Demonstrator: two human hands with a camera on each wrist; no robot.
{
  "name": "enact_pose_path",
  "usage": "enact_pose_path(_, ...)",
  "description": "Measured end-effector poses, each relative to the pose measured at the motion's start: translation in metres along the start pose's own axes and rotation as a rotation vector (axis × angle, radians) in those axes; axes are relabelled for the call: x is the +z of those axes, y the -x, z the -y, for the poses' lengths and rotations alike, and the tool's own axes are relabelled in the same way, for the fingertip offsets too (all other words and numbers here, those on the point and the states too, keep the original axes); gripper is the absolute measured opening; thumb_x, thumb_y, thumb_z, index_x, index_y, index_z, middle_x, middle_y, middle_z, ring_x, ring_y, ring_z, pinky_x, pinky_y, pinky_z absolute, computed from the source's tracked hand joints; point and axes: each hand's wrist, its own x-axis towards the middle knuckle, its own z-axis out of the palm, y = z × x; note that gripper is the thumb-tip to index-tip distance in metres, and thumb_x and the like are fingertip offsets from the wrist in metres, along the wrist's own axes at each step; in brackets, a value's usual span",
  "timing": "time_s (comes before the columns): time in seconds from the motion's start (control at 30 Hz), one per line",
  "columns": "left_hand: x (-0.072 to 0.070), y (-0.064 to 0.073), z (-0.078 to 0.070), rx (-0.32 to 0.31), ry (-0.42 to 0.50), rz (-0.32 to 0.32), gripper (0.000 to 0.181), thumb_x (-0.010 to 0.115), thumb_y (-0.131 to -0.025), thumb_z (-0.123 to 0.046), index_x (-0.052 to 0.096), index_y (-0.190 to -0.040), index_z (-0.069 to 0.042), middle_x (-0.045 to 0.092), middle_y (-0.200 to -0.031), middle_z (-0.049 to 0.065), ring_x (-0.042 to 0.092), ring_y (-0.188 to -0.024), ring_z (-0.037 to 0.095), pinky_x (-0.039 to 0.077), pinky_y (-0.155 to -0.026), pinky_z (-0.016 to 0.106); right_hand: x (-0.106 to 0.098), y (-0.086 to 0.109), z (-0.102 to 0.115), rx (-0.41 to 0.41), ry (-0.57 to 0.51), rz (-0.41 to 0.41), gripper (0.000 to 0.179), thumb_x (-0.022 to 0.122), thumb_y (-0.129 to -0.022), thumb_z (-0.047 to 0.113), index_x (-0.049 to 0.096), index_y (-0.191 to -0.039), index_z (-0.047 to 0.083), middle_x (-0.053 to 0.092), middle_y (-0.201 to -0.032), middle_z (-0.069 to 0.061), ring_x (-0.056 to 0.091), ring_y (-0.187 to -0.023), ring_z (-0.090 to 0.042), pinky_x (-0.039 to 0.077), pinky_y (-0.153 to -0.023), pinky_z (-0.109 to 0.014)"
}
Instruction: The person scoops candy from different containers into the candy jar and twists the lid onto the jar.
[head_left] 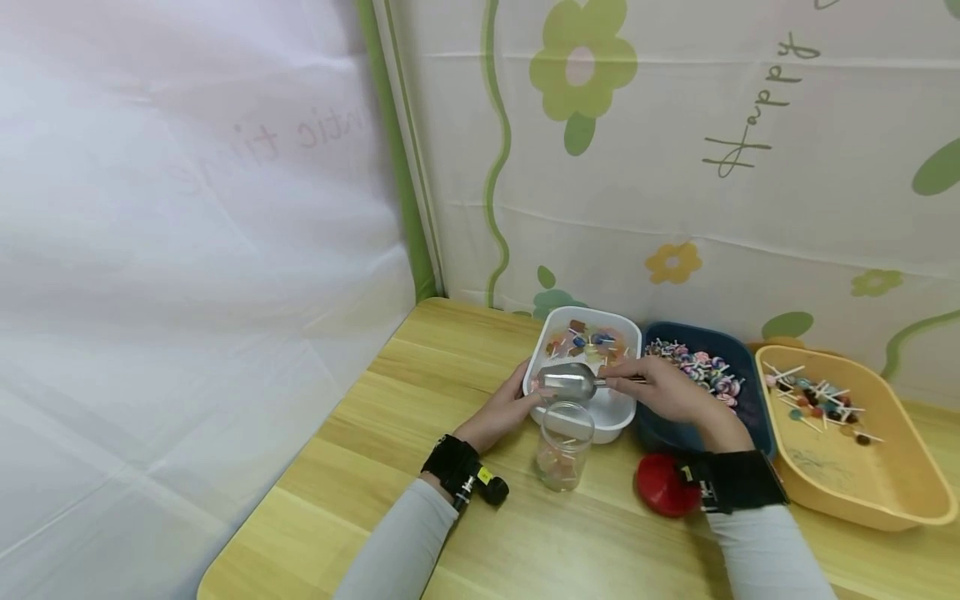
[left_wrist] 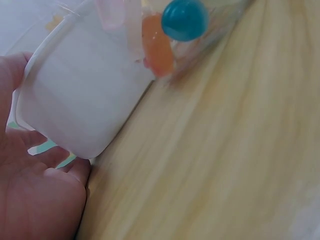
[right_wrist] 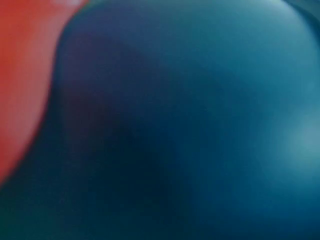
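Observation:
My right hand (head_left: 667, 392) holds a metal scoop (head_left: 567, 382) by its handle, above the white bin (head_left: 617, 429). Several small candies (head_left: 588, 340) lie toward the far end of that bin. With the thumb at the rim and fingers against the outer wall, my left hand (head_left: 504, 415) grips the white bin's left side; the left wrist view shows this hand (left_wrist: 40, 185) close up. Just in front of the bin stands a clear plastic jar (head_left: 562, 454), with some candies low inside. Blue bin wall (right_wrist: 190, 125) fills most of the right wrist view, where the right hand is hidden.
A dark blue bin (head_left: 759, 400) of lollipops stands right of the white one. Beyond it sits a yellow bin (head_left: 892, 467) with more lollipops. A red lid (head_left: 663, 485) lies near my right wrist. Fabric walls border the wooden table (head_left: 360, 467) at the back and left.

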Motion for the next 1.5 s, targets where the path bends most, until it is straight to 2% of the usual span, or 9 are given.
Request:
enact_pose_path(0.13, 0.000, -0.004, 0.011, -0.001, 0.000, -0.014, 0.071, 0.055, -0.093, -0.028, 0.014, -0.150, -0.026, 0.019, -0.153, 0.008, 0.019, -0.135, 0.019, 0.019, -0.109, 0.048, -0.002, 0.003, -0.001, -0.024, -0.055, 0.013, 0.022, 0.056, -0.094, 0.014, 0.068, -0.112, 0.011, 0.065, -0.113, -0.005, 0.055, -0.105, -0.018, 0.048, -0.088, -0.045)
enact_pose_path(0.27, 0.000, -0.008, 0.021, -0.010, -0.003, -0.024, 0.072, 0.053, -0.091, -0.017, 0.014, -0.150, -0.027, 0.021, -0.152, 0.000, 0.021, -0.133, 0.011, 0.020, -0.109, 0.045, -0.003, 0.006, -0.004, 0.000, -0.110, 0.008, 0.024, 0.053, -0.096, 0.017, 0.066, -0.115, 0.011, 0.064, -0.113, -0.003, 0.056, -0.101, -0.016, 0.049, -0.085, -0.035)
enact_pose_path(0.37, 0.001, -0.009, 0.023, -0.014, -0.011, -0.025, 0.071, 0.052, -0.090, -0.016, 0.015, -0.150, -0.030, 0.023, -0.150, -0.006, 0.023, -0.131, 0.008, 0.021, -0.109, 0.044, -0.004, 0.009, -0.006, 0.015, -0.130, -0.001, 0.025, 0.051, -0.097, 0.017, 0.065, -0.116, 0.010, 0.064, -0.113, -0.004, 0.055, -0.100, -0.018, 0.049, -0.083, -0.032)
enact_pose_path(0.6, 0.001, -0.009, 0.024, -0.008, -0.011, -0.023, 0.071, 0.053, -0.090, -0.016, 0.017, -0.147, -0.038, 0.023, -0.149, -0.012, 0.023, -0.131, 0.006, 0.022, -0.109, 0.044, -0.009, 0.012, -0.008, 0.056, -0.147, -0.004, 0.026, 0.050, -0.098, 0.019, 0.063, -0.119, 0.011, 0.061, -0.113, -0.006, 0.050, -0.098, -0.022, 0.048, -0.078, -0.033)
enact_pose_path(0.83, 0.000, -0.008, 0.025, -0.031, 0.007, -0.020, 0.073, 0.052, -0.091, -0.014, 0.013, -0.149, -0.035, 0.022, -0.150, -0.012, 0.024, -0.132, 0.010, 0.023, -0.109, 0.044, -0.020, 0.019, -0.004, 0.051, -0.126, 0.005, 0.027, 0.050, -0.098, 0.019, 0.063, -0.120, 0.014, 0.059, -0.112, -0.008, 0.047, -0.091, -0.025, 0.051, -0.066, -0.037)
enact_pose_path(0.97, 0.001, -0.007, 0.024, -0.045, 0.015, -0.028, 0.074, 0.053, -0.090, -0.014, 0.013, -0.149, -0.035, 0.020, -0.151, -0.005, 0.022, -0.133, 0.014, 0.021, -0.109, 0.044, -0.031, 0.024, 0.004, 0.066, -0.137, 0.002, 0.027, 0.050, -0.098, 0.021, 0.062, -0.122, 0.016, 0.058, -0.112, -0.010, 0.050, -0.088, -0.027, 0.052, -0.064, -0.034)
enact_pose_path(1.17, 0.001, -0.009, 0.025, -0.023, 0.026, -0.022, 0.073, 0.051, -0.091, -0.012, 0.011, -0.150, -0.028, 0.017, -0.153, 0.006, 0.021, -0.135, 0.021, 0.020, -0.109, 0.047, -0.052, 0.035, 0.023, 0.076, -0.154, -0.038, 0.026, 0.051, -0.098, 0.020, 0.062, -0.121, 0.016, 0.061, -0.111, -0.005, 0.056, -0.091, -0.022, 0.053, -0.073, -0.031)
enact_pose_path(1.37, 0.001, -0.010, 0.025, -0.058, 0.000, -0.039, 0.074, 0.052, -0.091, -0.012, 0.011, -0.151, -0.027, 0.019, -0.153, 0.003, 0.022, -0.133, 0.015, 0.022, -0.109, 0.043, -0.074, 0.050, 0.046, 0.014, -0.144, -0.049, 0.026, 0.050, -0.097, 0.013, 0.063, -0.119, 0.016, 0.063, -0.113, -0.004, 0.059, -0.094, -0.019, 0.053, -0.075, -0.027)
enact_pose_path(1.5, 0.001, -0.010, 0.026, -0.064, 0.002, -0.051, 0.074, 0.052, -0.090, -0.012, 0.012, -0.150, -0.030, 0.020, -0.153, 0.000, 0.023, -0.133, 0.011, 0.021, -0.110, 0.040, -0.086, 0.062, 0.063, 0.001, -0.104, -0.032, 0.027, 0.051, -0.096, 0.010, 0.063, -0.119, 0.018, 0.065, -0.109, -0.001, 0.059, -0.084, -0.016, 0.054, -0.066, -0.027)
